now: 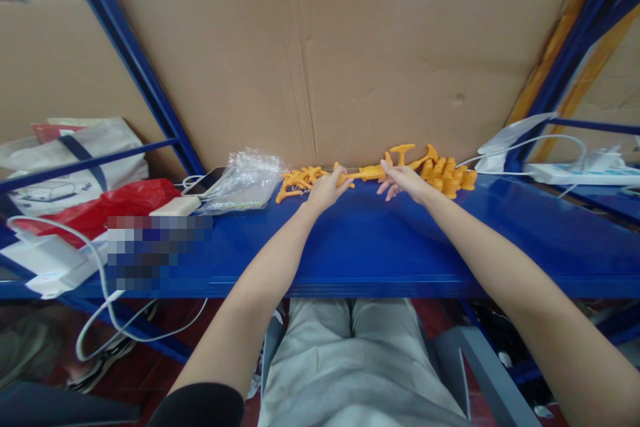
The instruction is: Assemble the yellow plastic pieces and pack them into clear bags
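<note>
- The left hand (327, 190) is closed around an orange T-shaped handle (342, 178), thumb and index finger pinching it.
- The right hand (400, 180) sits just beside it, thumb and index finger at the end of an orange sleeve (371, 173), the other fingers loosely spread; how firmly it grips, I cannot tell.
- The sleeve lies between the two hands, roughly in line with the handle; whether the two pieces are joined is too small to tell.
- Left of the left hand, and partly behind it, lies a loose pile of orange handles (300, 179).
- Right of and behind the right hand, a cluster of thicker orange pieces (445, 175) sits close together, with T-shaped ends sticking up at its left.
- All of these are at the back of a blue surface (380, 240), near an upright cardboard sheet (375, 60).
- Farther left come clear plastic bags (250, 177), a dark phone-like device (209, 181), a small white box (175, 207) and a red bag (120, 208), with a pale tote bag (85, 157) behind.
- A white power strip (70, 270) with cables lies at the left front; another white strip (585, 175) is at far right, beyond a blue post (553, 67).
- Below the front edge are the person's grey trousers (353, 360).
</note>
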Demonstrator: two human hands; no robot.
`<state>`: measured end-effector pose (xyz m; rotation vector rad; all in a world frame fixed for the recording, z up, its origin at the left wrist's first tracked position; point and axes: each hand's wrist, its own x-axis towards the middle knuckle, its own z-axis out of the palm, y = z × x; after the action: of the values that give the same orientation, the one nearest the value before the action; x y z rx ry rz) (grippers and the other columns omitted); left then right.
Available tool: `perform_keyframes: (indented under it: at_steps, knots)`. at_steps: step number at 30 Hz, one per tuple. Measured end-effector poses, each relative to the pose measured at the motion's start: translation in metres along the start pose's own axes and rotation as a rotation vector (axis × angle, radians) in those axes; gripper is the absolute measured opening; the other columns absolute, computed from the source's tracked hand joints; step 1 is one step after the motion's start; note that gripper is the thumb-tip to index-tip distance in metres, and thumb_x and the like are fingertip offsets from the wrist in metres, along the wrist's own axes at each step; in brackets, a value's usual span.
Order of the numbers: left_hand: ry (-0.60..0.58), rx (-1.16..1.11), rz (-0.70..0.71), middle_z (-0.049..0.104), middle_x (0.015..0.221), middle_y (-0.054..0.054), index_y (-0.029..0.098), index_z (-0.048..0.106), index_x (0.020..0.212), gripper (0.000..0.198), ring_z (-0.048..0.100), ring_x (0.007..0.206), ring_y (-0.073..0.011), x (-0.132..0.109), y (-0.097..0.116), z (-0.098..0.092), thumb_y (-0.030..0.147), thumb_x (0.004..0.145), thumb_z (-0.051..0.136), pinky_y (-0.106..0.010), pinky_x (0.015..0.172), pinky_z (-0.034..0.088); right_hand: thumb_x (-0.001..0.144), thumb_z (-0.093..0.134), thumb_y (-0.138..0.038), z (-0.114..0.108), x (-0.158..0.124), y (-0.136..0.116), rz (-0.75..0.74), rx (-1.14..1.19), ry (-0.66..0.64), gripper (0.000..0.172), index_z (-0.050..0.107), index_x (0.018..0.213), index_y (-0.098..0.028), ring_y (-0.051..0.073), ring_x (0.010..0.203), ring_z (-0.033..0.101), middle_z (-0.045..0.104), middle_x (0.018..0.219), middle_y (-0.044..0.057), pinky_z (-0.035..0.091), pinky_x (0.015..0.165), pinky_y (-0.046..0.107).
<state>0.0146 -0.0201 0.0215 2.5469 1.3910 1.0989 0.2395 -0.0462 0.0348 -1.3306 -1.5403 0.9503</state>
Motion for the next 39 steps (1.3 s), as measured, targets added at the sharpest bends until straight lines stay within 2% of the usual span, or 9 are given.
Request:
perform_keyframes:
  at_steps: [4,8,10,15,21,25,27,30,39]
  knots:
    - [0.015,-0.017,-0.014,0.063,0.072,-0.002,0.020,0.060,0.106,0.021,0.065,0.081,-0.0210,-0.0005,0.0005,-0.0002,0.036,0.093,0.059,-0.027,0.078,0.047,0.093,0.044,-0.067,-0.0014,-0.0011,-0.0007,0.035,0.014,-0.004,0.055,0.061,0.102,-0.015,0.015,0.045,0.063,0.076,0.084,0.014,0.047,0.040,0.024]
    - [0.013,-0.057,-0.022,0.061,0.069,0.000,0.021,0.060,0.106,0.020,0.064,0.079,-0.0204,-0.0006,0.0002,-0.0004,0.036,0.093,0.059,-0.027,0.078,0.046,0.096,0.056,-0.042,-0.0046,-0.0025,0.0013,-0.035,0.076,-0.053,0.031,0.055,0.118,-0.020,0.011,0.057,0.068,0.074,0.112,0.013,0.052,0.049,0.021]
    - [0.014,-0.070,-0.023,0.061,0.069,0.000,0.021,0.060,0.106,0.020,0.063,0.079,-0.0202,-0.0006,0.0002,-0.0006,0.035,0.092,0.059,-0.027,0.079,0.046,0.093,0.063,-0.031,-0.0060,-0.0026,0.0029,-0.086,0.091,-0.064,0.032,0.054,0.122,-0.021,0.011,0.061,0.070,0.073,0.115,0.011,0.054,0.054,0.021]
    - [0.007,-0.092,-0.029,0.059,0.067,0.001,0.021,0.060,0.103,0.017,0.063,0.078,-0.0199,-0.0012,0.0016,-0.0025,0.033,0.091,0.061,-0.027,0.079,0.045,0.091,0.065,-0.038,-0.0050,-0.0023,0.0025,-0.112,0.037,-0.061,0.025,0.061,0.106,-0.018,0.011,0.057,0.067,0.076,0.102,0.011,0.052,0.053,0.022]
    - [0.005,-0.045,-0.004,0.062,0.070,0.000,0.022,0.060,0.104,0.017,0.064,0.080,-0.0205,-0.0004,0.0003,-0.0031,0.033,0.092,0.060,-0.026,0.078,0.045,0.092,0.056,-0.058,0.0017,-0.0030,-0.0028,-0.025,0.022,0.005,0.044,0.061,0.079,-0.016,0.012,0.042,0.058,0.072,0.069,0.010,0.043,0.041,0.023]
    - [-0.005,-0.039,0.003,0.062,0.070,0.000,0.021,0.060,0.106,0.018,0.064,0.079,-0.0202,0.0005,-0.0019,-0.0038,0.033,0.093,0.059,-0.026,0.078,0.045,0.093,0.055,-0.058,-0.0017,-0.0042,-0.0027,-0.028,-0.019,-0.018,0.044,0.063,0.089,-0.015,0.011,0.044,0.059,0.075,0.084,0.012,0.042,0.040,0.022]
    - [-0.009,-0.035,0.000,0.063,0.069,0.000,0.021,0.060,0.106,0.019,0.065,0.079,-0.0200,0.0008,-0.0025,-0.0044,0.034,0.093,0.058,-0.026,0.079,0.046,0.090,0.064,-0.046,-0.0048,-0.0041,-0.0009,-0.066,-0.008,-0.058,0.033,0.062,0.104,-0.017,0.011,0.050,0.063,0.075,0.099,0.011,0.045,0.043,0.022]
    - [-0.018,-0.018,-0.005,0.064,0.070,0.000,0.021,0.061,0.107,0.019,0.065,0.080,-0.0198,0.0012,-0.0023,-0.0053,0.034,0.093,0.058,-0.026,0.079,0.047,0.080,0.075,-0.030,-0.0074,-0.0024,0.0033,-0.146,0.026,-0.081,0.040,0.057,0.115,-0.019,0.010,0.057,0.066,0.073,0.108,0.008,0.047,0.050,0.021]
    - [-0.007,0.072,-0.008,0.067,0.075,-0.003,0.018,0.060,0.109,0.023,0.067,0.081,-0.0209,0.0010,0.0007,-0.0070,0.034,0.095,0.057,-0.028,0.079,0.048,0.080,0.076,-0.040,-0.0077,-0.0017,0.0034,-0.223,0.039,-0.051,0.030,0.060,0.092,-0.017,0.009,0.050,0.061,0.075,0.086,0.007,0.041,0.047,0.021]
